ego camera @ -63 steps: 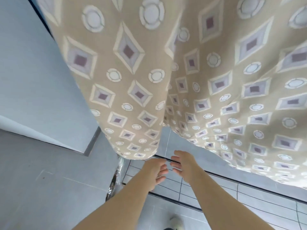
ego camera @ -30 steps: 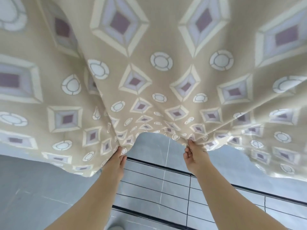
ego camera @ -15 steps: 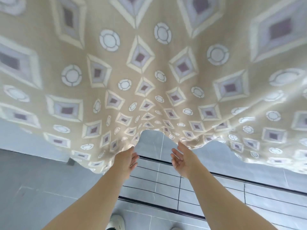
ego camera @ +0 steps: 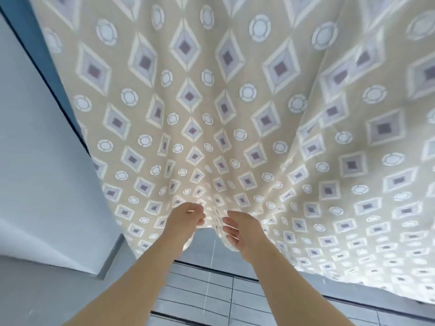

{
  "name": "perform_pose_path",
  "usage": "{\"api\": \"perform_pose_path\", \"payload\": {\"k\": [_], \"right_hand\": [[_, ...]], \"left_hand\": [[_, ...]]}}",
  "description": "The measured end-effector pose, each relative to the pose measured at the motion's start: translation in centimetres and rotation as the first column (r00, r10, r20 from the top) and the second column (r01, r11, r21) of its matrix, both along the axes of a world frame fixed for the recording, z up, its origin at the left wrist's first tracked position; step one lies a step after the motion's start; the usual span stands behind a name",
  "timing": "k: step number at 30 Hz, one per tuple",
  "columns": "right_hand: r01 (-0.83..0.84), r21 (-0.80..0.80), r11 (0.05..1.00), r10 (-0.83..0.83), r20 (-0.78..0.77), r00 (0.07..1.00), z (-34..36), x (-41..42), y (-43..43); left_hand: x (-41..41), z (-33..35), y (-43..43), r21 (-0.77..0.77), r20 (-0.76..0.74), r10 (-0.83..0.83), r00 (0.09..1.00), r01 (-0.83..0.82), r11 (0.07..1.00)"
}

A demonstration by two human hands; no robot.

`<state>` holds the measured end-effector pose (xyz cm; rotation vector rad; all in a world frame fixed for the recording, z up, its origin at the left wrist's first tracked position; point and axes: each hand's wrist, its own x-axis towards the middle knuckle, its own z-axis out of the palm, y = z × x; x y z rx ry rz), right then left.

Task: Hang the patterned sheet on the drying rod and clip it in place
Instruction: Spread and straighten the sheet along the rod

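I judge this to be the spreading step. The sheet [ego camera: 235, 102] already hangs from somewhere above the top edge of the frame, so the draping looks done. The rod itself is out of view, and I see no clips anywhere, so I take the clipping as not yet done.

The sheet fills most of the picture, from the upper left across to the right edge. Its lower hem runs through the lower middle and slopes away toward the lower right. My two hands sit in the lower centre, right at that hem and near each other but not touching.

My left hand [ego camera: 186, 220] has its fingers curled in toward the cloth. The blur there stops me telling whether it pinches the hem or only brushes it. My right hand [ego camera: 242, 231] is loose, with the fingers apart and the palm turned toward the left hand, and it holds nothing. Between them a narrow fold [ego camera: 217, 223] of the sheet drops a little below the rest of the hem.

As I read it, the next move is to take the hem on both sides of that fold and draw it outward so the cloth lies flat. After that I need to look up for the rod and find the clips.

A pale wall [ego camera: 35, 161] stands at the left, and the tiled floor [ego camera: 200, 295] shows at the bottom.
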<state>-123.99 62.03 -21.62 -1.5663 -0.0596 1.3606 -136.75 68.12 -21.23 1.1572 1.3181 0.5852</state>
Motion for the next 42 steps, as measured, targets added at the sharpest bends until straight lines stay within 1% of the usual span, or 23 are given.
{"api": "perform_pose_path", "payload": {"k": [3,7,9,11,16,21,24,27,30,32,33,35,36,37,38,39,40,41,42], "right_hand": [[0.010,0.133,0.991,-0.019,0.067,0.998,6.2,0.2,-1.1],[-0.001,0.255,0.967,-0.052,0.199,0.979,13.6,0.8,-2.7],[-0.008,0.314,0.949,-0.083,0.277,0.957,17.2,1.5,-3.3],[-0.010,0.380,0.925,-0.135,0.354,0.926,20.8,2.4,-3.6],[-0.097,0.498,0.862,-0.217,0.535,0.817,29.1,4.7,-4.2],[-0.166,0.569,0.805,-0.324,0.657,0.681,36.3,7.6,-4.9],[-0.197,0.607,0.770,-0.402,0.701,0.589,40.7,10.2,-5.4],[-0.253,0.651,0.716,-0.477,0.721,0.503,45.0,13.2,-5.9],[-0.327,0.648,0.688,-0.523,0.755,0.397,49.3,16.2,-5.9],[-0.376,0.642,0.668,-0.564,0.767,0.307,52.1,17.8,-5.8],[-0.402,0.641,0.654,-0.596,0.764,0.248,53.4,18.4,-5.8],[-0.459,0.622,0.634,-0.661,0.744,0.096,55.9,19.7,-5.6],[-0.479,0.606,0.635,-0.693,0.721,-0.006,57.1,20.2,-5.6],[-0.488,0.585,0.648,-0.717,0.685,-0.131,58.1,20.6,-5.5],[-0.482,0.551,0.681,-0.716,0.640,-0.279,59.1,20.9,-5.4],[-0.458,0.502,0.734,-0.677,0.598,-0.429,60.1,21.2,-5.2],[-0.420,0.447,0.790,-0.613,0.561,-0.556,60.9,21.5,-4.9],[-0.377,0.393,0.839,-0.543,0.545,-0.639,61.6,21.8,-4.7],[-0.333,0.343,0.878,-0.476,0.558,-0.680,62.3,22.2,-4.4]], "left_hand": [[0.0,5.9,-1.1,0.110,0.008,-0.078,0.997,0.077,0.991],[0.7,13.2,-2.1,0.262,0.041,-0.184,0.982,0.167,0.951],[1.3,16.8,-2.3,0.359,0.029,-0.248,0.968,0.221,0.907],[2.2,20.4,-2.0,0.464,0.024,-0.286,0.958,0.242,0.852],[5.6,28.6,-2.2,0.654,-0.011,-0.380,0.925,0.294,0.697],[9.8,35.5,-2.4,0.786,0.001,-0.385,0.923,0.237,0.570],[12.6,39.5,-3.0,0.864,-0.002,-0.373,0.928,0.189,0.467],[15.3,43.6,-3.7,0.926,0.030,-0.350,0.936,0.106,0.363],[18.1,47.8,-4.2,0.967,0.054,-0.310,0.949,0.028,0.255],[19.5,50.5,-4.6,0.987,0.051,-0.256,0.965,-0.010,0.161],[20.2,51.7,-4.6,0.993,0.051,-0.221,0.974,-0.026,0.113],[21.3,53.9,-4.8,0.997,0.078,-0.156,0.985,-0.074,0.028],[21.8,55.0,-5.0,0.994,0.103,-0.139,0.985,-0.105,-0.011],[22.2,56.0,-5.1,0.989,0.130,-0.120,0.984,-0.137,-0.060],[22.5,57.1,-5.2,0.979,0.157,-0.086,0.984,-0.166,-0.120],[22.9,58.2,-5.2,0.965,0.185,-0.032,0.982,-0.188,-0.183],[23.2,59.2,-4.9,0.951,0.207,0.034,0.978,-0.193,-0.240],[23.4,60.3,-4.6,0.945,0.210,0.104,0.972,-0.174,-0.277],[23.7,61.3,-4.0,0.948,0.187,0.172,0.967,-0.132,-0.289]]}}
